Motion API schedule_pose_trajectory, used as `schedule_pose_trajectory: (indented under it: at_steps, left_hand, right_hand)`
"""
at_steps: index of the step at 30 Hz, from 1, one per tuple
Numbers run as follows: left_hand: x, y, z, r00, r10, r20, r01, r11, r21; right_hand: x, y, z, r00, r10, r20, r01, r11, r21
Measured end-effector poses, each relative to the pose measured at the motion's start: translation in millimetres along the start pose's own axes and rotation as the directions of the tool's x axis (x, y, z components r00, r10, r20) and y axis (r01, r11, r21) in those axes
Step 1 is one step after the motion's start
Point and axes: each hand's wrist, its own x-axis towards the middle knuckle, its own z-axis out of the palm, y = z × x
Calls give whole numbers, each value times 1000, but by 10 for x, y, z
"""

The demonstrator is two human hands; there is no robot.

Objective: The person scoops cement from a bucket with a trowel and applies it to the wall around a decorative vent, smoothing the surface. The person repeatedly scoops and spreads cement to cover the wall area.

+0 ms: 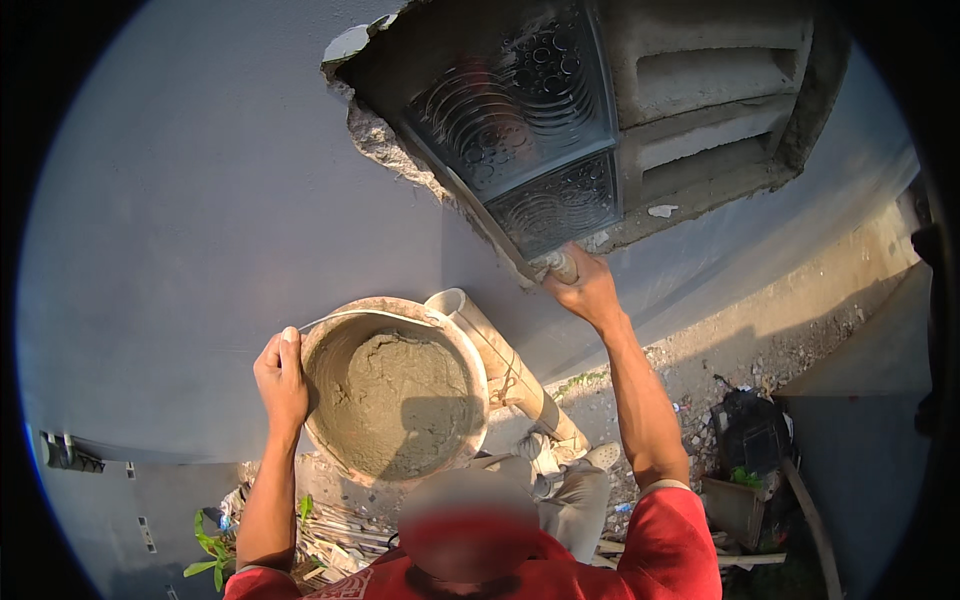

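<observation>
1. while the left hand (281,375) closes around its wire handle (370,312), the mortar bucket (328,365) sits close to the grey wall (200,220), below the broken opening (385,140); what supports it is hidden.
2. it is round and pale, its rim smeared and crusted, the grey-brown mortar (410,385) inside rough and lumpy, partly shaded.
3. the right hand (590,295) grips a pale tool handle (558,266) at the opening's lower corner; the tool's working end cannot be made out.
4. in the opening, glass blocks (520,95) patterned with rings adjoin slotted concrete vent blocks (715,68).
5. beside the bucket, a pale pipe (488,345) slants down.
6. the red shirt (670,540) bears pale print, too small to read.
</observation>
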Motion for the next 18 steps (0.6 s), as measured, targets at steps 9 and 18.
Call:
schedule_pose_trajectory:
  at_steps: [9, 18]
  left_hand:
    - [-4, -9, -4, 1000, -18, -7, 18, 1000, 0]
    - [-19, -40, 12, 1000, -23, 0, 23, 999, -30]
  right_hand:
    - [-87, -65, -24, 999, 39, -15, -39, 999, -3]
    - [-402, -147, -555, 928, 275, 252, -246, 959, -143]
